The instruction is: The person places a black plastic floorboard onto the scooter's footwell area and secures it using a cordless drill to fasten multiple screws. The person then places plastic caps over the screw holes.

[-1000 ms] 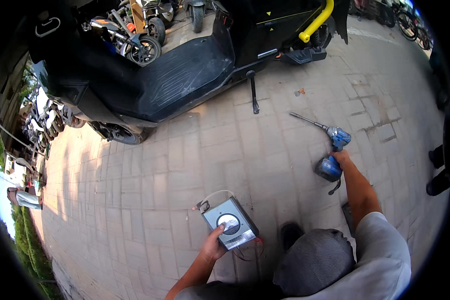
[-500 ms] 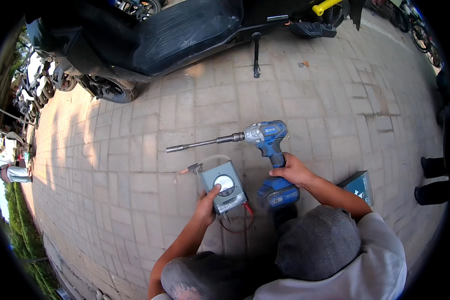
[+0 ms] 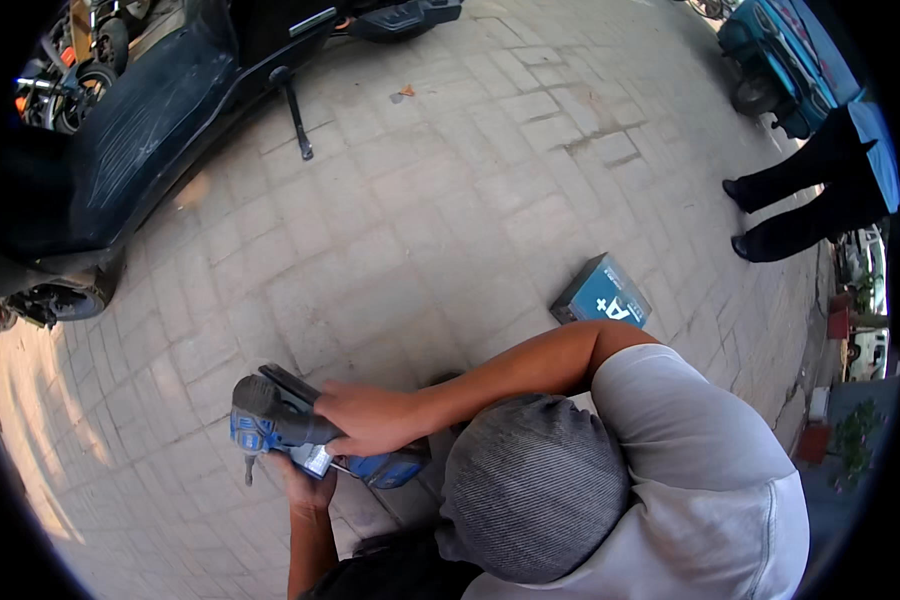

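The blue cordless drill (image 3: pixel 300 435) sits low over the paved floor (image 3: pixel 420 220) at about eight o'clock in the view, its nose tipped downward so the bit points at the small grey box (image 3: pixel 315 458) beneath it. The right hand (image 3: pixel 365 420) is wrapped around the drill's grip, bearing down from above. The left hand (image 3: pixel 308 490) comes up from under, fingers curled against the box, seemingly to steady it against the tool. At three o'clock of the drill a teal box (image 3: pixel 602 292) lies well apart; a dark scooter (image 3: pixel 120 130) stands at eleven o'clock, and a bystander's legs (image 3: pixel 800 200) at two.
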A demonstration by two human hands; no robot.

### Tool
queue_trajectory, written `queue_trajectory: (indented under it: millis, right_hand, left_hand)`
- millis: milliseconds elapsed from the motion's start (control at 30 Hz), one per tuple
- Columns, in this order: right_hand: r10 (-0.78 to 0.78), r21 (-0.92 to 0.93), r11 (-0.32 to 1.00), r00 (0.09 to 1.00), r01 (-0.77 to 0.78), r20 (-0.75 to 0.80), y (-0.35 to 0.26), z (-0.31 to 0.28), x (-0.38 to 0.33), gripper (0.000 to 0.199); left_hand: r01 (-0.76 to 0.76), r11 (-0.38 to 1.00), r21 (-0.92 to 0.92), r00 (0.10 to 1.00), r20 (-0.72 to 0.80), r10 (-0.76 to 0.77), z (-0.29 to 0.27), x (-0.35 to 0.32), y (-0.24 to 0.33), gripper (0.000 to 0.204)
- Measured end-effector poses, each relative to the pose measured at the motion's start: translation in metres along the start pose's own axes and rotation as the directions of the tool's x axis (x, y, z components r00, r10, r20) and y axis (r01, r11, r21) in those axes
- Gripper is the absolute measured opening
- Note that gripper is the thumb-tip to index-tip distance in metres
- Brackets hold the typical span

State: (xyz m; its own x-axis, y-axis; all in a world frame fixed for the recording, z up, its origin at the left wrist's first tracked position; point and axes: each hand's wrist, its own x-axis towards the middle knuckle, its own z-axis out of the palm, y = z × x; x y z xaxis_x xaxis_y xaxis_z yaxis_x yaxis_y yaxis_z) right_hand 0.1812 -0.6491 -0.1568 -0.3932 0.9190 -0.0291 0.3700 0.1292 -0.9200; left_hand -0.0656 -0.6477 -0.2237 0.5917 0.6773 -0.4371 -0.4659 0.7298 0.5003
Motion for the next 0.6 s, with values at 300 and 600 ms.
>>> queue_trajectory:
  millis: [300,600]
  right_hand:
    - [0.239,0.385,0.919,0.9,-0.088,-0.364,0.02,-0.138,-0.074,0.042]
    - [0.733,-0.179,0.078,0.178,-0.981,-0.657,0.126,-0.133,-0.345,0.13]
  left_hand:
    - [-0.085,0.992,-0.088,0.992,0.081,0.092,0.006,0.018,0.019,0.095]
    - [-0.214,0.977,-0.005,0.831,-0.527,0.179,0.013,0.012,0.034,0.098]
